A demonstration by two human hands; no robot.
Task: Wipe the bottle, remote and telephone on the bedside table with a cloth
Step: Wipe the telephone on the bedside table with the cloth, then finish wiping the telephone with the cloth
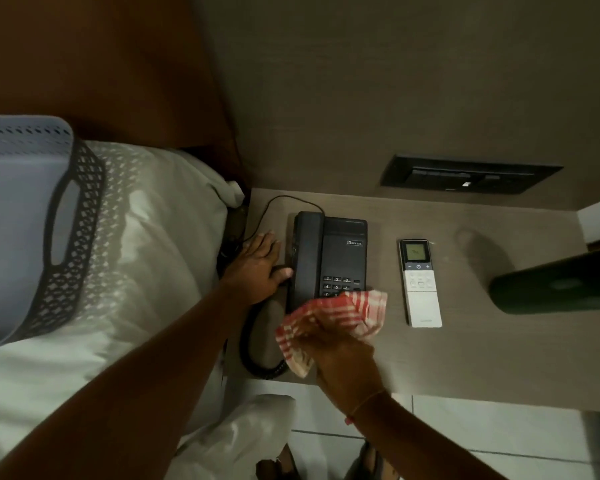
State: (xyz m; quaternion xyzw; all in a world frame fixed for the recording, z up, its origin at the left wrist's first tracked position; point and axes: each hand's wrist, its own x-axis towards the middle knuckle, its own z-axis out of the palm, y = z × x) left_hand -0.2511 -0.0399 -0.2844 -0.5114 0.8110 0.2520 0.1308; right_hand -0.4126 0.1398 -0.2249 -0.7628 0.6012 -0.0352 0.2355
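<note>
You are on the telephone (pixel 329 258) step: it sits at the left of the table (pixel 482 358), beside the bed (pixel 125 244). Your right hand (pixel 340 344) is closed around the bunched red-checked cloth (pixel 333 320), which lies over the keypad's near corner. Your left hand (pixel 257 265) lies open and flat against the handset side, steadying it. Next, I judge, you sweep the cloth up across the keys and handset. The remote (pixel 420 282) lies just right of the telephone, apart from it. The dark bottle (pixel 558 285) is cut off at the right edge, and the lowest keys are hidden under the cloth.
</note>
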